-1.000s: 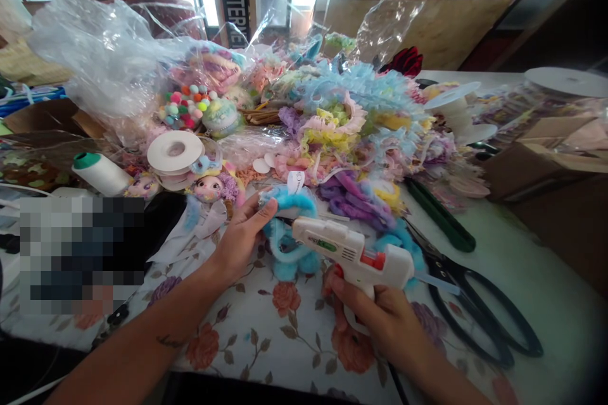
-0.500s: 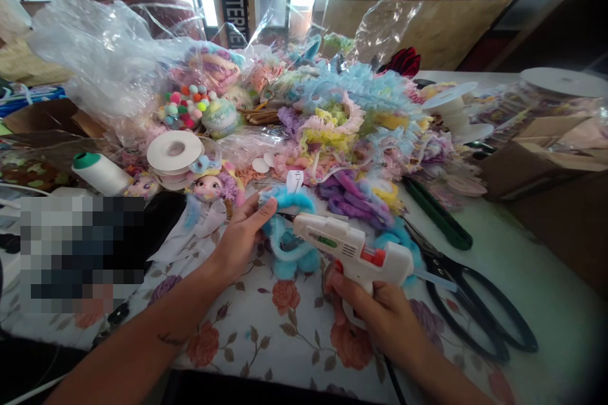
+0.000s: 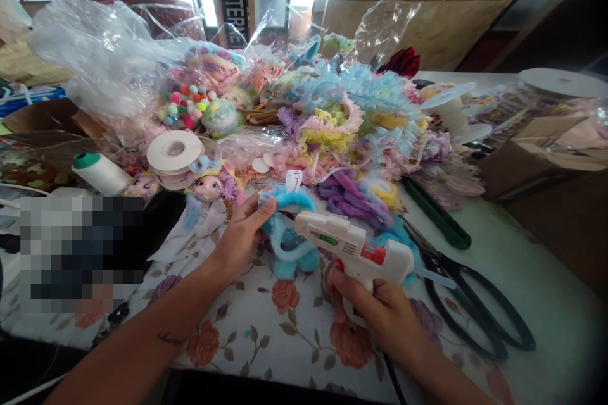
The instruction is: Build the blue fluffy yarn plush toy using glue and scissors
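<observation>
My left hand [image 3: 247,228] pinches the left side of a fluffy blue loop [image 3: 292,253], which looks like fuzzy craft stem or yarn with soft blue tufts at its lower end. A small white printed tag [image 3: 294,181] stands up behind the loop. In my right hand [image 3: 375,310] is a white hot glue gun [image 3: 332,234], fingers wrapped round its handle near the red trigger. Its dark nozzle points left at the loop, close to my left thumb; whether it touches I cannot tell. A clear glue stick [image 3: 437,278] pokes out of the gun's back.
Large black scissors [image 3: 475,304] and a green cutter [image 3: 439,214] lie to the right. Behind are heaped frilly trims [image 3: 351,95], purple fuzzy strands [image 3: 356,199], a white ribbon spool [image 3: 173,153] and a thread cone [image 3: 101,173]. A cardboard box [image 3: 546,164] stands at right.
The glue gun has shifted very slightly, its nozzle now a little right of my left thumb. My left hand and the blue loop have barely moved.
</observation>
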`<state>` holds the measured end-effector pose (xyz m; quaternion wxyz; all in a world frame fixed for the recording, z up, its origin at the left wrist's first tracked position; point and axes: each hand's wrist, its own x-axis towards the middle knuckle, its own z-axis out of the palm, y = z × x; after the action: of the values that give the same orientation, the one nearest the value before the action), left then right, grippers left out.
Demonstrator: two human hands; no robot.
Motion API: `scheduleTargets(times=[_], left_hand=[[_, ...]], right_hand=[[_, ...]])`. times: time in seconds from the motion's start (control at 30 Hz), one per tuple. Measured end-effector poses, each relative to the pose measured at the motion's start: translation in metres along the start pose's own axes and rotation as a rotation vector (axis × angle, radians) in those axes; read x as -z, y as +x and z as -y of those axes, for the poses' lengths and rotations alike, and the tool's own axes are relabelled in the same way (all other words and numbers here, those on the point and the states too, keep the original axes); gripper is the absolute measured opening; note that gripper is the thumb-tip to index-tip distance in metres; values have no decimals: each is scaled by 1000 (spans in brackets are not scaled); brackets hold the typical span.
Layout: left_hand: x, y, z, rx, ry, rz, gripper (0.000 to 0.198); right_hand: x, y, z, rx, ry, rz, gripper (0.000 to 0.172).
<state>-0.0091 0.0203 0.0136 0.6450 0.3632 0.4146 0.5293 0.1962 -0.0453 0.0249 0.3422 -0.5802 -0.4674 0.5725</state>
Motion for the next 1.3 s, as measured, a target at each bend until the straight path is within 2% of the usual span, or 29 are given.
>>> scheduleTargets(times=[0.7,0.87,1.3], left_hand=[[-4,1,0,10,-67,-20,30],[-4,1,0,18,-70,-23,29],[0,3,2,13,-72,16,31]], right_hand=[[-2,1,3,16,3,-35,33],[-2,1,1,37,-20,-8,35],[-2,2,0,27,-21,-35,32]])
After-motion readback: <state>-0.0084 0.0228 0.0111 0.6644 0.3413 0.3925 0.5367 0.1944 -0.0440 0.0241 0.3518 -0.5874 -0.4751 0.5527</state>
